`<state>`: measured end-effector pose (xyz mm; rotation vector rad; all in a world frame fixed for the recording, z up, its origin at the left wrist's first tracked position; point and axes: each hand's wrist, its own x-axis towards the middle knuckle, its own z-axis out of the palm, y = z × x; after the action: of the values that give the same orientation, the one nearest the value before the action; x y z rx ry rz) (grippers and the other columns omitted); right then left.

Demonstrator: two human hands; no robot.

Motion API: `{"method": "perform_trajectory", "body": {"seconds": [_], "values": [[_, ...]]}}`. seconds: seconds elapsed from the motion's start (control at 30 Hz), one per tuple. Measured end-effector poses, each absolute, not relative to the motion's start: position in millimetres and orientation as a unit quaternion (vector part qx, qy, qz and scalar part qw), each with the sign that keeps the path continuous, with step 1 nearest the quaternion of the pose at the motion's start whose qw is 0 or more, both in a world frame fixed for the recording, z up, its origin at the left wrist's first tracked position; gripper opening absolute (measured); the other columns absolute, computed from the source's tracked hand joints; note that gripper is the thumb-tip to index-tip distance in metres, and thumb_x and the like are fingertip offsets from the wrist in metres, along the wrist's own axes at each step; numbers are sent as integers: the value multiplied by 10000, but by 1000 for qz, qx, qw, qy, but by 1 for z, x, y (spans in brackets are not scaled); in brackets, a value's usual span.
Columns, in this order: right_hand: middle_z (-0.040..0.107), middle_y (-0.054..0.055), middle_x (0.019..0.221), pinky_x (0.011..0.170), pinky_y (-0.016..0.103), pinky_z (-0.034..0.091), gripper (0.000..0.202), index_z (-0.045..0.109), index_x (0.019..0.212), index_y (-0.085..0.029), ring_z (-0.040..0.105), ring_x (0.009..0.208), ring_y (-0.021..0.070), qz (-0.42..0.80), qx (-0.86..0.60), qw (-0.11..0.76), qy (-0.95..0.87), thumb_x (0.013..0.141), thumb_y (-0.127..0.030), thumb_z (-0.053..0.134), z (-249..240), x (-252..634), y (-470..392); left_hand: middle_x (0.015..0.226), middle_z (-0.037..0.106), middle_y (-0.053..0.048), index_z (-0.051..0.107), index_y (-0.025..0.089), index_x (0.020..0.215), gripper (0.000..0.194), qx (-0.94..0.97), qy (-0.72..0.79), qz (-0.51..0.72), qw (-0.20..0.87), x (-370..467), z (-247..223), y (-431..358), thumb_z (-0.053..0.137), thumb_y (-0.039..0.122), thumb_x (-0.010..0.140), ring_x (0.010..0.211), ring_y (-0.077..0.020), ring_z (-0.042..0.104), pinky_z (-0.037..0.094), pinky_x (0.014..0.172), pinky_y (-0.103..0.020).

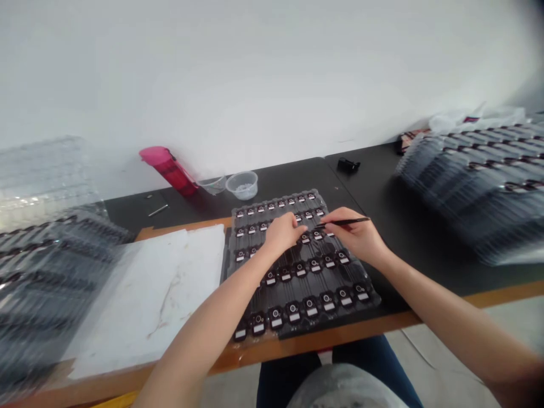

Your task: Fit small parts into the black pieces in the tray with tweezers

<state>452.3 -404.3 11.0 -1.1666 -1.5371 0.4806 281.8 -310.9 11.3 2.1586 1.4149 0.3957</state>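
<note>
A clear plastic tray lies before me, holding rows of small black parts, each with a ring and a white label. My left hand rests over the tray's middle, its fingers bent together; what they hold, if anything, is hidden. Between the fingers of my right hand is a thin dark tool, like tweezers, its tip pointing left at a part in the third row. The tips of both hands are a short distance apart.
White sheets lie left of the tray. Stacked clear trays stand at far left and right. Behind are a pink bottle, a clear bowl, a metal rod and a black item.
</note>
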Motion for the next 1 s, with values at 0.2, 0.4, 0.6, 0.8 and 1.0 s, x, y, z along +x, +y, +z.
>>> {"method": "perform_trajectory", "body": {"seconds": [0.2,0.4,0.6,0.8,1.0], "values": [[611,59,931,769,343,519,105,667,931,-225,591,870,199,202,-440,576,-658,854,-228,596,27,444,-417,510,411,43,506,167,707,437,570,451,220,651,273,27,-314,386,566,838,359,-52,253,149,406,-217],[618,56,913,775,336,496,146,672,964,-233,586,872,194,193,-408,556,-698,867,-190,572,35,433,-417,519,534,-11,542,145,740,536,532,400,208,717,269,31,-325,316,619,845,312,-40,280,135,373,-202],[623,56,906,748,327,498,120,666,942,-228,592,845,190,197,-401,552,-704,873,-226,569,32,430,-416,517,549,-16,547,146,759,562,537,373,201,729,270,29,-331,297,643,838,305,-41,293,140,363,-197],[628,44,890,756,313,495,114,668,929,-224,597,824,174,214,-393,546,-709,868,-206,575,32,428,-415,526,544,-19,551,144,755,577,535,369,194,735,270,30,-331,284,649,837,303,-36,288,133,365,-198],[628,61,907,749,328,501,127,669,937,-218,597,844,189,210,-408,547,-700,873,-258,566,28,430,-412,530,559,-22,535,155,774,547,531,374,190,736,271,31,-333,287,637,844,310,-40,295,155,373,-198]]}}
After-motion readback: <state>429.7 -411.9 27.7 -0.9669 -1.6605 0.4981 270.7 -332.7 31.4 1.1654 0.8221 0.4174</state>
